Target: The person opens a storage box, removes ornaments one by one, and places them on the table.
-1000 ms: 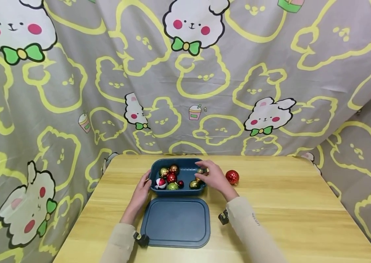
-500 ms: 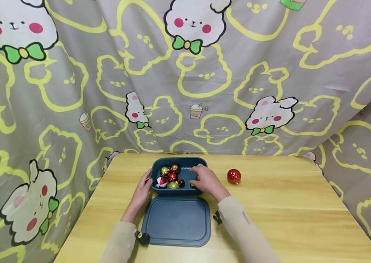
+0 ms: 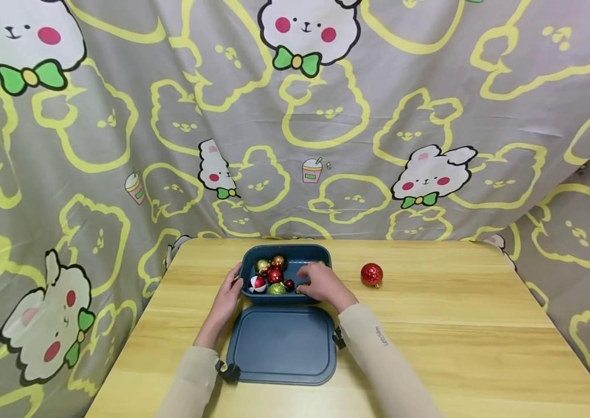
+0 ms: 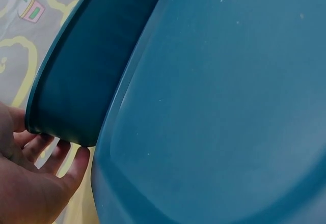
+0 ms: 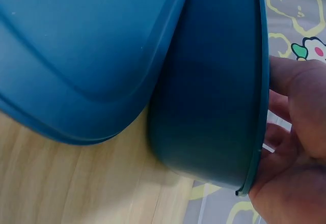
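Observation:
A dark blue lidless container (image 3: 261, 299) holds several Christmas baubles: green (image 3: 276, 289), red (image 3: 274, 275), a red-and-white one (image 3: 257, 284), and gold ones. My left hand (image 3: 226, 295) holds the container's left end; in the left wrist view, its fingertips sit against the outer wall and the thumb is at the rim. My right hand (image 3: 324, 284) reaches over the right end into the container, thumb and fingers spread among gold baubles that it partly covers. In the right wrist view its fingertips are hidden behind the wall, so I cannot tell whether it pinches one.
The flat blue lid (image 3: 281, 345) lies on the wooden table (image 3: 457, 337) just in front of the container. A red bauble (image 3: 371, 274) sits to the right of the container. A patterned curtain (image 3: 347, 133) hangs behind the table.
My right hand has moved left and down, from above the container's right end to inside it, over the gold baubles. The left hand stays at the left end.

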Demonstrator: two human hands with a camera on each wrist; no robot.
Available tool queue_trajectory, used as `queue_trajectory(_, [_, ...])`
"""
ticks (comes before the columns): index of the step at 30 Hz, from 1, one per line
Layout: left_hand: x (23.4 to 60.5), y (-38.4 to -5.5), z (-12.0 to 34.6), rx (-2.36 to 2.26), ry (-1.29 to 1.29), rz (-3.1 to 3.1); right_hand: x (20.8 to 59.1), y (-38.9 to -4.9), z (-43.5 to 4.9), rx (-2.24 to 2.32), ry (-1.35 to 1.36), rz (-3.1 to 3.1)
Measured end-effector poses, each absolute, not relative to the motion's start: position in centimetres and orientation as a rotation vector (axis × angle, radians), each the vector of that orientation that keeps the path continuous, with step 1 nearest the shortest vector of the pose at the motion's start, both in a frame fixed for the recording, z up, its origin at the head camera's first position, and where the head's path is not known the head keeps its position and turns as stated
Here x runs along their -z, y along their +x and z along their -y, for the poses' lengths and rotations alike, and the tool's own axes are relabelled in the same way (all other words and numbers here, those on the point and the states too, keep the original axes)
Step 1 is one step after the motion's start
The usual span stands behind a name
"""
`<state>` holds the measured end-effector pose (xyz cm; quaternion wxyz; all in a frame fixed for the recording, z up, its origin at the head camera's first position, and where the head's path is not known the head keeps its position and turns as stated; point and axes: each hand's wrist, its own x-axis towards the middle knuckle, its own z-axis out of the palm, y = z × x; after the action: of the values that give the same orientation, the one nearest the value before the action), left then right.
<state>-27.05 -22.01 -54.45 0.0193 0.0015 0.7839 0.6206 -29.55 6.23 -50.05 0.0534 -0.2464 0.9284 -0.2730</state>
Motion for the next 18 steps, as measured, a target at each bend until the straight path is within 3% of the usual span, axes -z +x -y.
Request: queue_trajectory(18, [54.58,-26.84,22.03,-1.942,0.027,-2.409,50.14,-29.88,-5.81,0.789,-0.743,-2.780])
